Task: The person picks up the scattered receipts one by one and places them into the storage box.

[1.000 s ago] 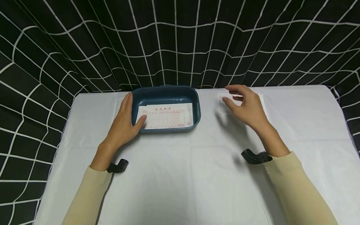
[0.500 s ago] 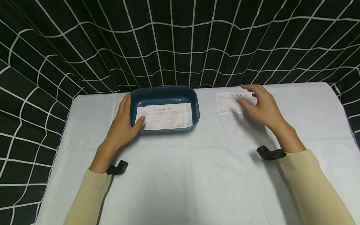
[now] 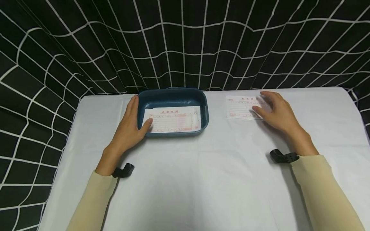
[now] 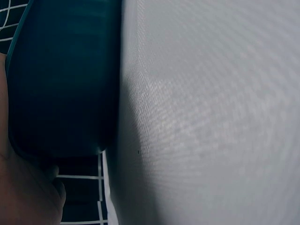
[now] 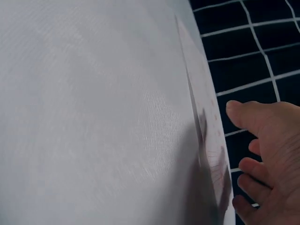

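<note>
A dark blue tray (image 3: 204, 110) stands at the back of the white table (image 3: 185, 179) and holds a white form with red print (image 3: 173, 119). My left hand (image 3: 130, 123) lies along the tray's left wall (image 4: 61, 84), thumb over the rim and touching that form. A second red-printed form (image 3: 241, 107) lies flat on the table to the right of the tray. My right hand (image 3: 277, 110) hovers over or rests on that form's right end, fingers loosely spread; in the right wrist view the fingers (image 5: 269, 159) sit just above the paper (image 5: 206, 122).
A black cloth with a white grid (image 3: 185, 45) hangs behind the table and down both sides. Black wrist camera mounts (image 3: 284, 157) sit at both cuffs. White table surface stretches in front of the tray and forms.
My right hand has slid right along the loose form, uncovering its left part, and lowered toward it. The left hand has stayed on the tray.
</note>
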The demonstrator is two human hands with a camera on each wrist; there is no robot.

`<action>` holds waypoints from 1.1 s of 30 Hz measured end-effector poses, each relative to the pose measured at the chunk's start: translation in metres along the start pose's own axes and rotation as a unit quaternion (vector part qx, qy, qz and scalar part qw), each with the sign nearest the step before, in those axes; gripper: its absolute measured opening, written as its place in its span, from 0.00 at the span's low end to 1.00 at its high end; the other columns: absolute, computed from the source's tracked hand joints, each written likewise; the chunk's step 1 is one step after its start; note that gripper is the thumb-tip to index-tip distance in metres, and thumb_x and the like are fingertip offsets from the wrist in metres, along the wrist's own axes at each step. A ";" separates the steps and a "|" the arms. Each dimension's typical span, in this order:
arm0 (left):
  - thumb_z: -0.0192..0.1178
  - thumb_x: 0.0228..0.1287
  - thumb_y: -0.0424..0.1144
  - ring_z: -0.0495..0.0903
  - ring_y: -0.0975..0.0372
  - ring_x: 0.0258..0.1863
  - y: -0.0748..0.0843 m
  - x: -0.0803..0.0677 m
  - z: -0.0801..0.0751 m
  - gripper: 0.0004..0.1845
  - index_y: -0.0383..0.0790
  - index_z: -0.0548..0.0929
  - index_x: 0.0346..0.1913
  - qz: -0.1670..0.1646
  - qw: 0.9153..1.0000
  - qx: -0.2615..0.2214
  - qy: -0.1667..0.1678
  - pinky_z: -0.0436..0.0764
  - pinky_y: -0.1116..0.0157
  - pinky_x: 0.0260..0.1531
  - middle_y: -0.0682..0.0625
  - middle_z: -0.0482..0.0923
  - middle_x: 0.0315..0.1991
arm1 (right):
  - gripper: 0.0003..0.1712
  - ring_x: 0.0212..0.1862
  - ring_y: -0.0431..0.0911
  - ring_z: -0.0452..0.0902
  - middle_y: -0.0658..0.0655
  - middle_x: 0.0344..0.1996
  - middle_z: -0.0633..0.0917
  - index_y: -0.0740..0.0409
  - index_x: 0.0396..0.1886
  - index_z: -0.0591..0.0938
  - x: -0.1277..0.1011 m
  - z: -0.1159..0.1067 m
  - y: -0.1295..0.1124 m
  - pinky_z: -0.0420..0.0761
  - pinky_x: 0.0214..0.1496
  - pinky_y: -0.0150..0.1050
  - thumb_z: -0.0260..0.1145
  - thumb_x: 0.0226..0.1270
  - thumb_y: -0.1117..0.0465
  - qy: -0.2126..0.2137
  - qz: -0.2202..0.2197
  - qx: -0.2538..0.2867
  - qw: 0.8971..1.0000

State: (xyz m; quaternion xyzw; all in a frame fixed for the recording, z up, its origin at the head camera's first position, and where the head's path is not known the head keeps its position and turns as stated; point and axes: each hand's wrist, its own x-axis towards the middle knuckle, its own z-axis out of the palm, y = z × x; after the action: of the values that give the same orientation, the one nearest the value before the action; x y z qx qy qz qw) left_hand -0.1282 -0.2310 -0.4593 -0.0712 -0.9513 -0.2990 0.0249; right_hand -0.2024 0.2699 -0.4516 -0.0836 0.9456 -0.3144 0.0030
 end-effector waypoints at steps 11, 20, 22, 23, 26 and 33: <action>0.60 0.75 0.53 0.50 0.45 0.87 0.000 0.002 -0.001 0.52 0.37 0.42 0.87 0.002 1.000 -0.003 -0.001 0.58 0.40 0.82 0.41 0.41 0.88 | 0.46 0.78 0.75 0.59 0.77 0.78 0.65 0.67 0.82 0.61 -0.006 0.014 0.008 0.59 0.79 0.70 0.69 0.75 0.51 -0.007 0.062 -0.036 0.997; 0.59 0.75 0.53 0.49 0.45 0.87 0.000 0.001 -0.001 0.51 0.37 0.42 0.87 -0.006 1.000 0.001 -0.002 0.57 0.41 0.83 0.41 0.40 0.88 | 0.50 0.78 0.77 0.59 0.77 0.78 0.64 0.65 0.84 0.58 -0.006 0.012 0.010 0.58 0.78 0.73 0.67 0.76 0.45 -0.008 0.086 -0.060 0.994; 0.59 0.75 0.53 0.49 0.46 0.87 -0.001 0.001 -0.001 0.51 0.37 0.42 0.87 -0.008 1.000 0.003 -0.003 0.57 0.42 0.83 0.41 0.40 0.88 | 0.49 0.77 0.77 0.60 0.77 0.78 0.65 0.65 0.84 0.58 -0.006 0.012 0.009 0.58 0.77 0.73 0.67 0.76 0.45 -0.011 0.091 -0.063 0.994; 0.59 0.75 0.53 0.49 0.46 0.87 0.000 0.001 -0.002 0.51 0.37 0.42 0.87 -0.008 1.000 0.003 -0.004 0.57 0.42 0.83 0.41 0.40 0.88 | 0.49 0.77 0.77 0.60 0.77 0.78 0.65 0.65 0.84 0.58 -0.006 0.012 0.009 0.58 0.77 0.74 0.67 0.76 0.45 -0.012 0.093 -0.064 0.994; 0.59 0.75 0.53 0.49 0.45 0.87 -0.001 0.001 -0.002 0.51 0.37 0.41 0.87 -0.008 1.000 0.004 -0.009 0.58 0.41 0.83 0.40 0.40 0.88 | 0.49 0.78 0.77 0.59 0.77 0.79 0.64 0.65 0.84 0.58 -0.008 0.012 0.010 0.57 0.77 0.74 0.67 0.76 0.45 -0.016 0.096 -0.062 0.993; 0.58 0.76 0.53 0.48 0.46 0.88 0.000 0.000 -0.002 0.51 0.38 0.41 0.87 -0.001 1.000 -0.002 -0.006 0.57 0.42 0.83 0.41 0.40 0.88 | 0.47 0.81 0.75 0.55 0.78 0.80 0.61 0.69 0.81 0.61 -0.008 0.011 0.016 0.56 0.81 0.71 0.69 0.75 0.50 -0.001 0.066 -0.043 0.997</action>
State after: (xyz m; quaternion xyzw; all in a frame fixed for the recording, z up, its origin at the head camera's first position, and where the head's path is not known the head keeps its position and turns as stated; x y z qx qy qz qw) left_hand -0.1278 -0.2326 -0.4578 -0.0724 -0.9508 -0.3007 0.0189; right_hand -0.1959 0.2776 -0.4700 -0.0216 0.9617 -0.2725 0.0210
